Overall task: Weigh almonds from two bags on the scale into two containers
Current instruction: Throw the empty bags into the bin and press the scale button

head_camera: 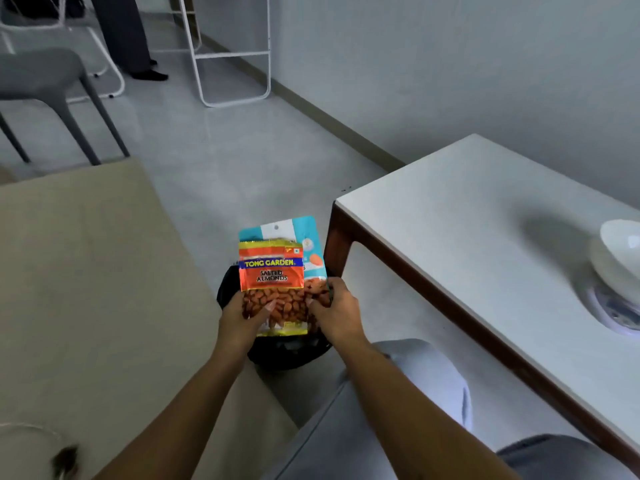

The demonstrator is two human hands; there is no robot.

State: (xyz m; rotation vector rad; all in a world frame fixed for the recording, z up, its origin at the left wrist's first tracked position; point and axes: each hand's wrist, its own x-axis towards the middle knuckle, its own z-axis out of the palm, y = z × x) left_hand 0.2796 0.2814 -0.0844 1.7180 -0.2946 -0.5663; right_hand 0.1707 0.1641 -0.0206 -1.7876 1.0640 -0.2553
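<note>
Both bags gripped over black bin, sealed: orange almond bag (272, 271) by left hand (242, 322), teal bag (313, 252) behind by right hand (334, 315). Bowl (620, 247) on scale (609, 311), seemingly empty; weighing not yet begun.

You worked in dim, cool, even light with a bluish cast. The glossy floor (214, 150) carried a soft pale sheen below the white rack (235, 64). A broad, fuzzy shadow lay on the white table (467, 220) beside the bowl (620, 251), which was smeared and out of focus at the right edge. The wide lens bent straight lines near the borders. The print on the orange bag (272, 268) stayed readable.
</note>
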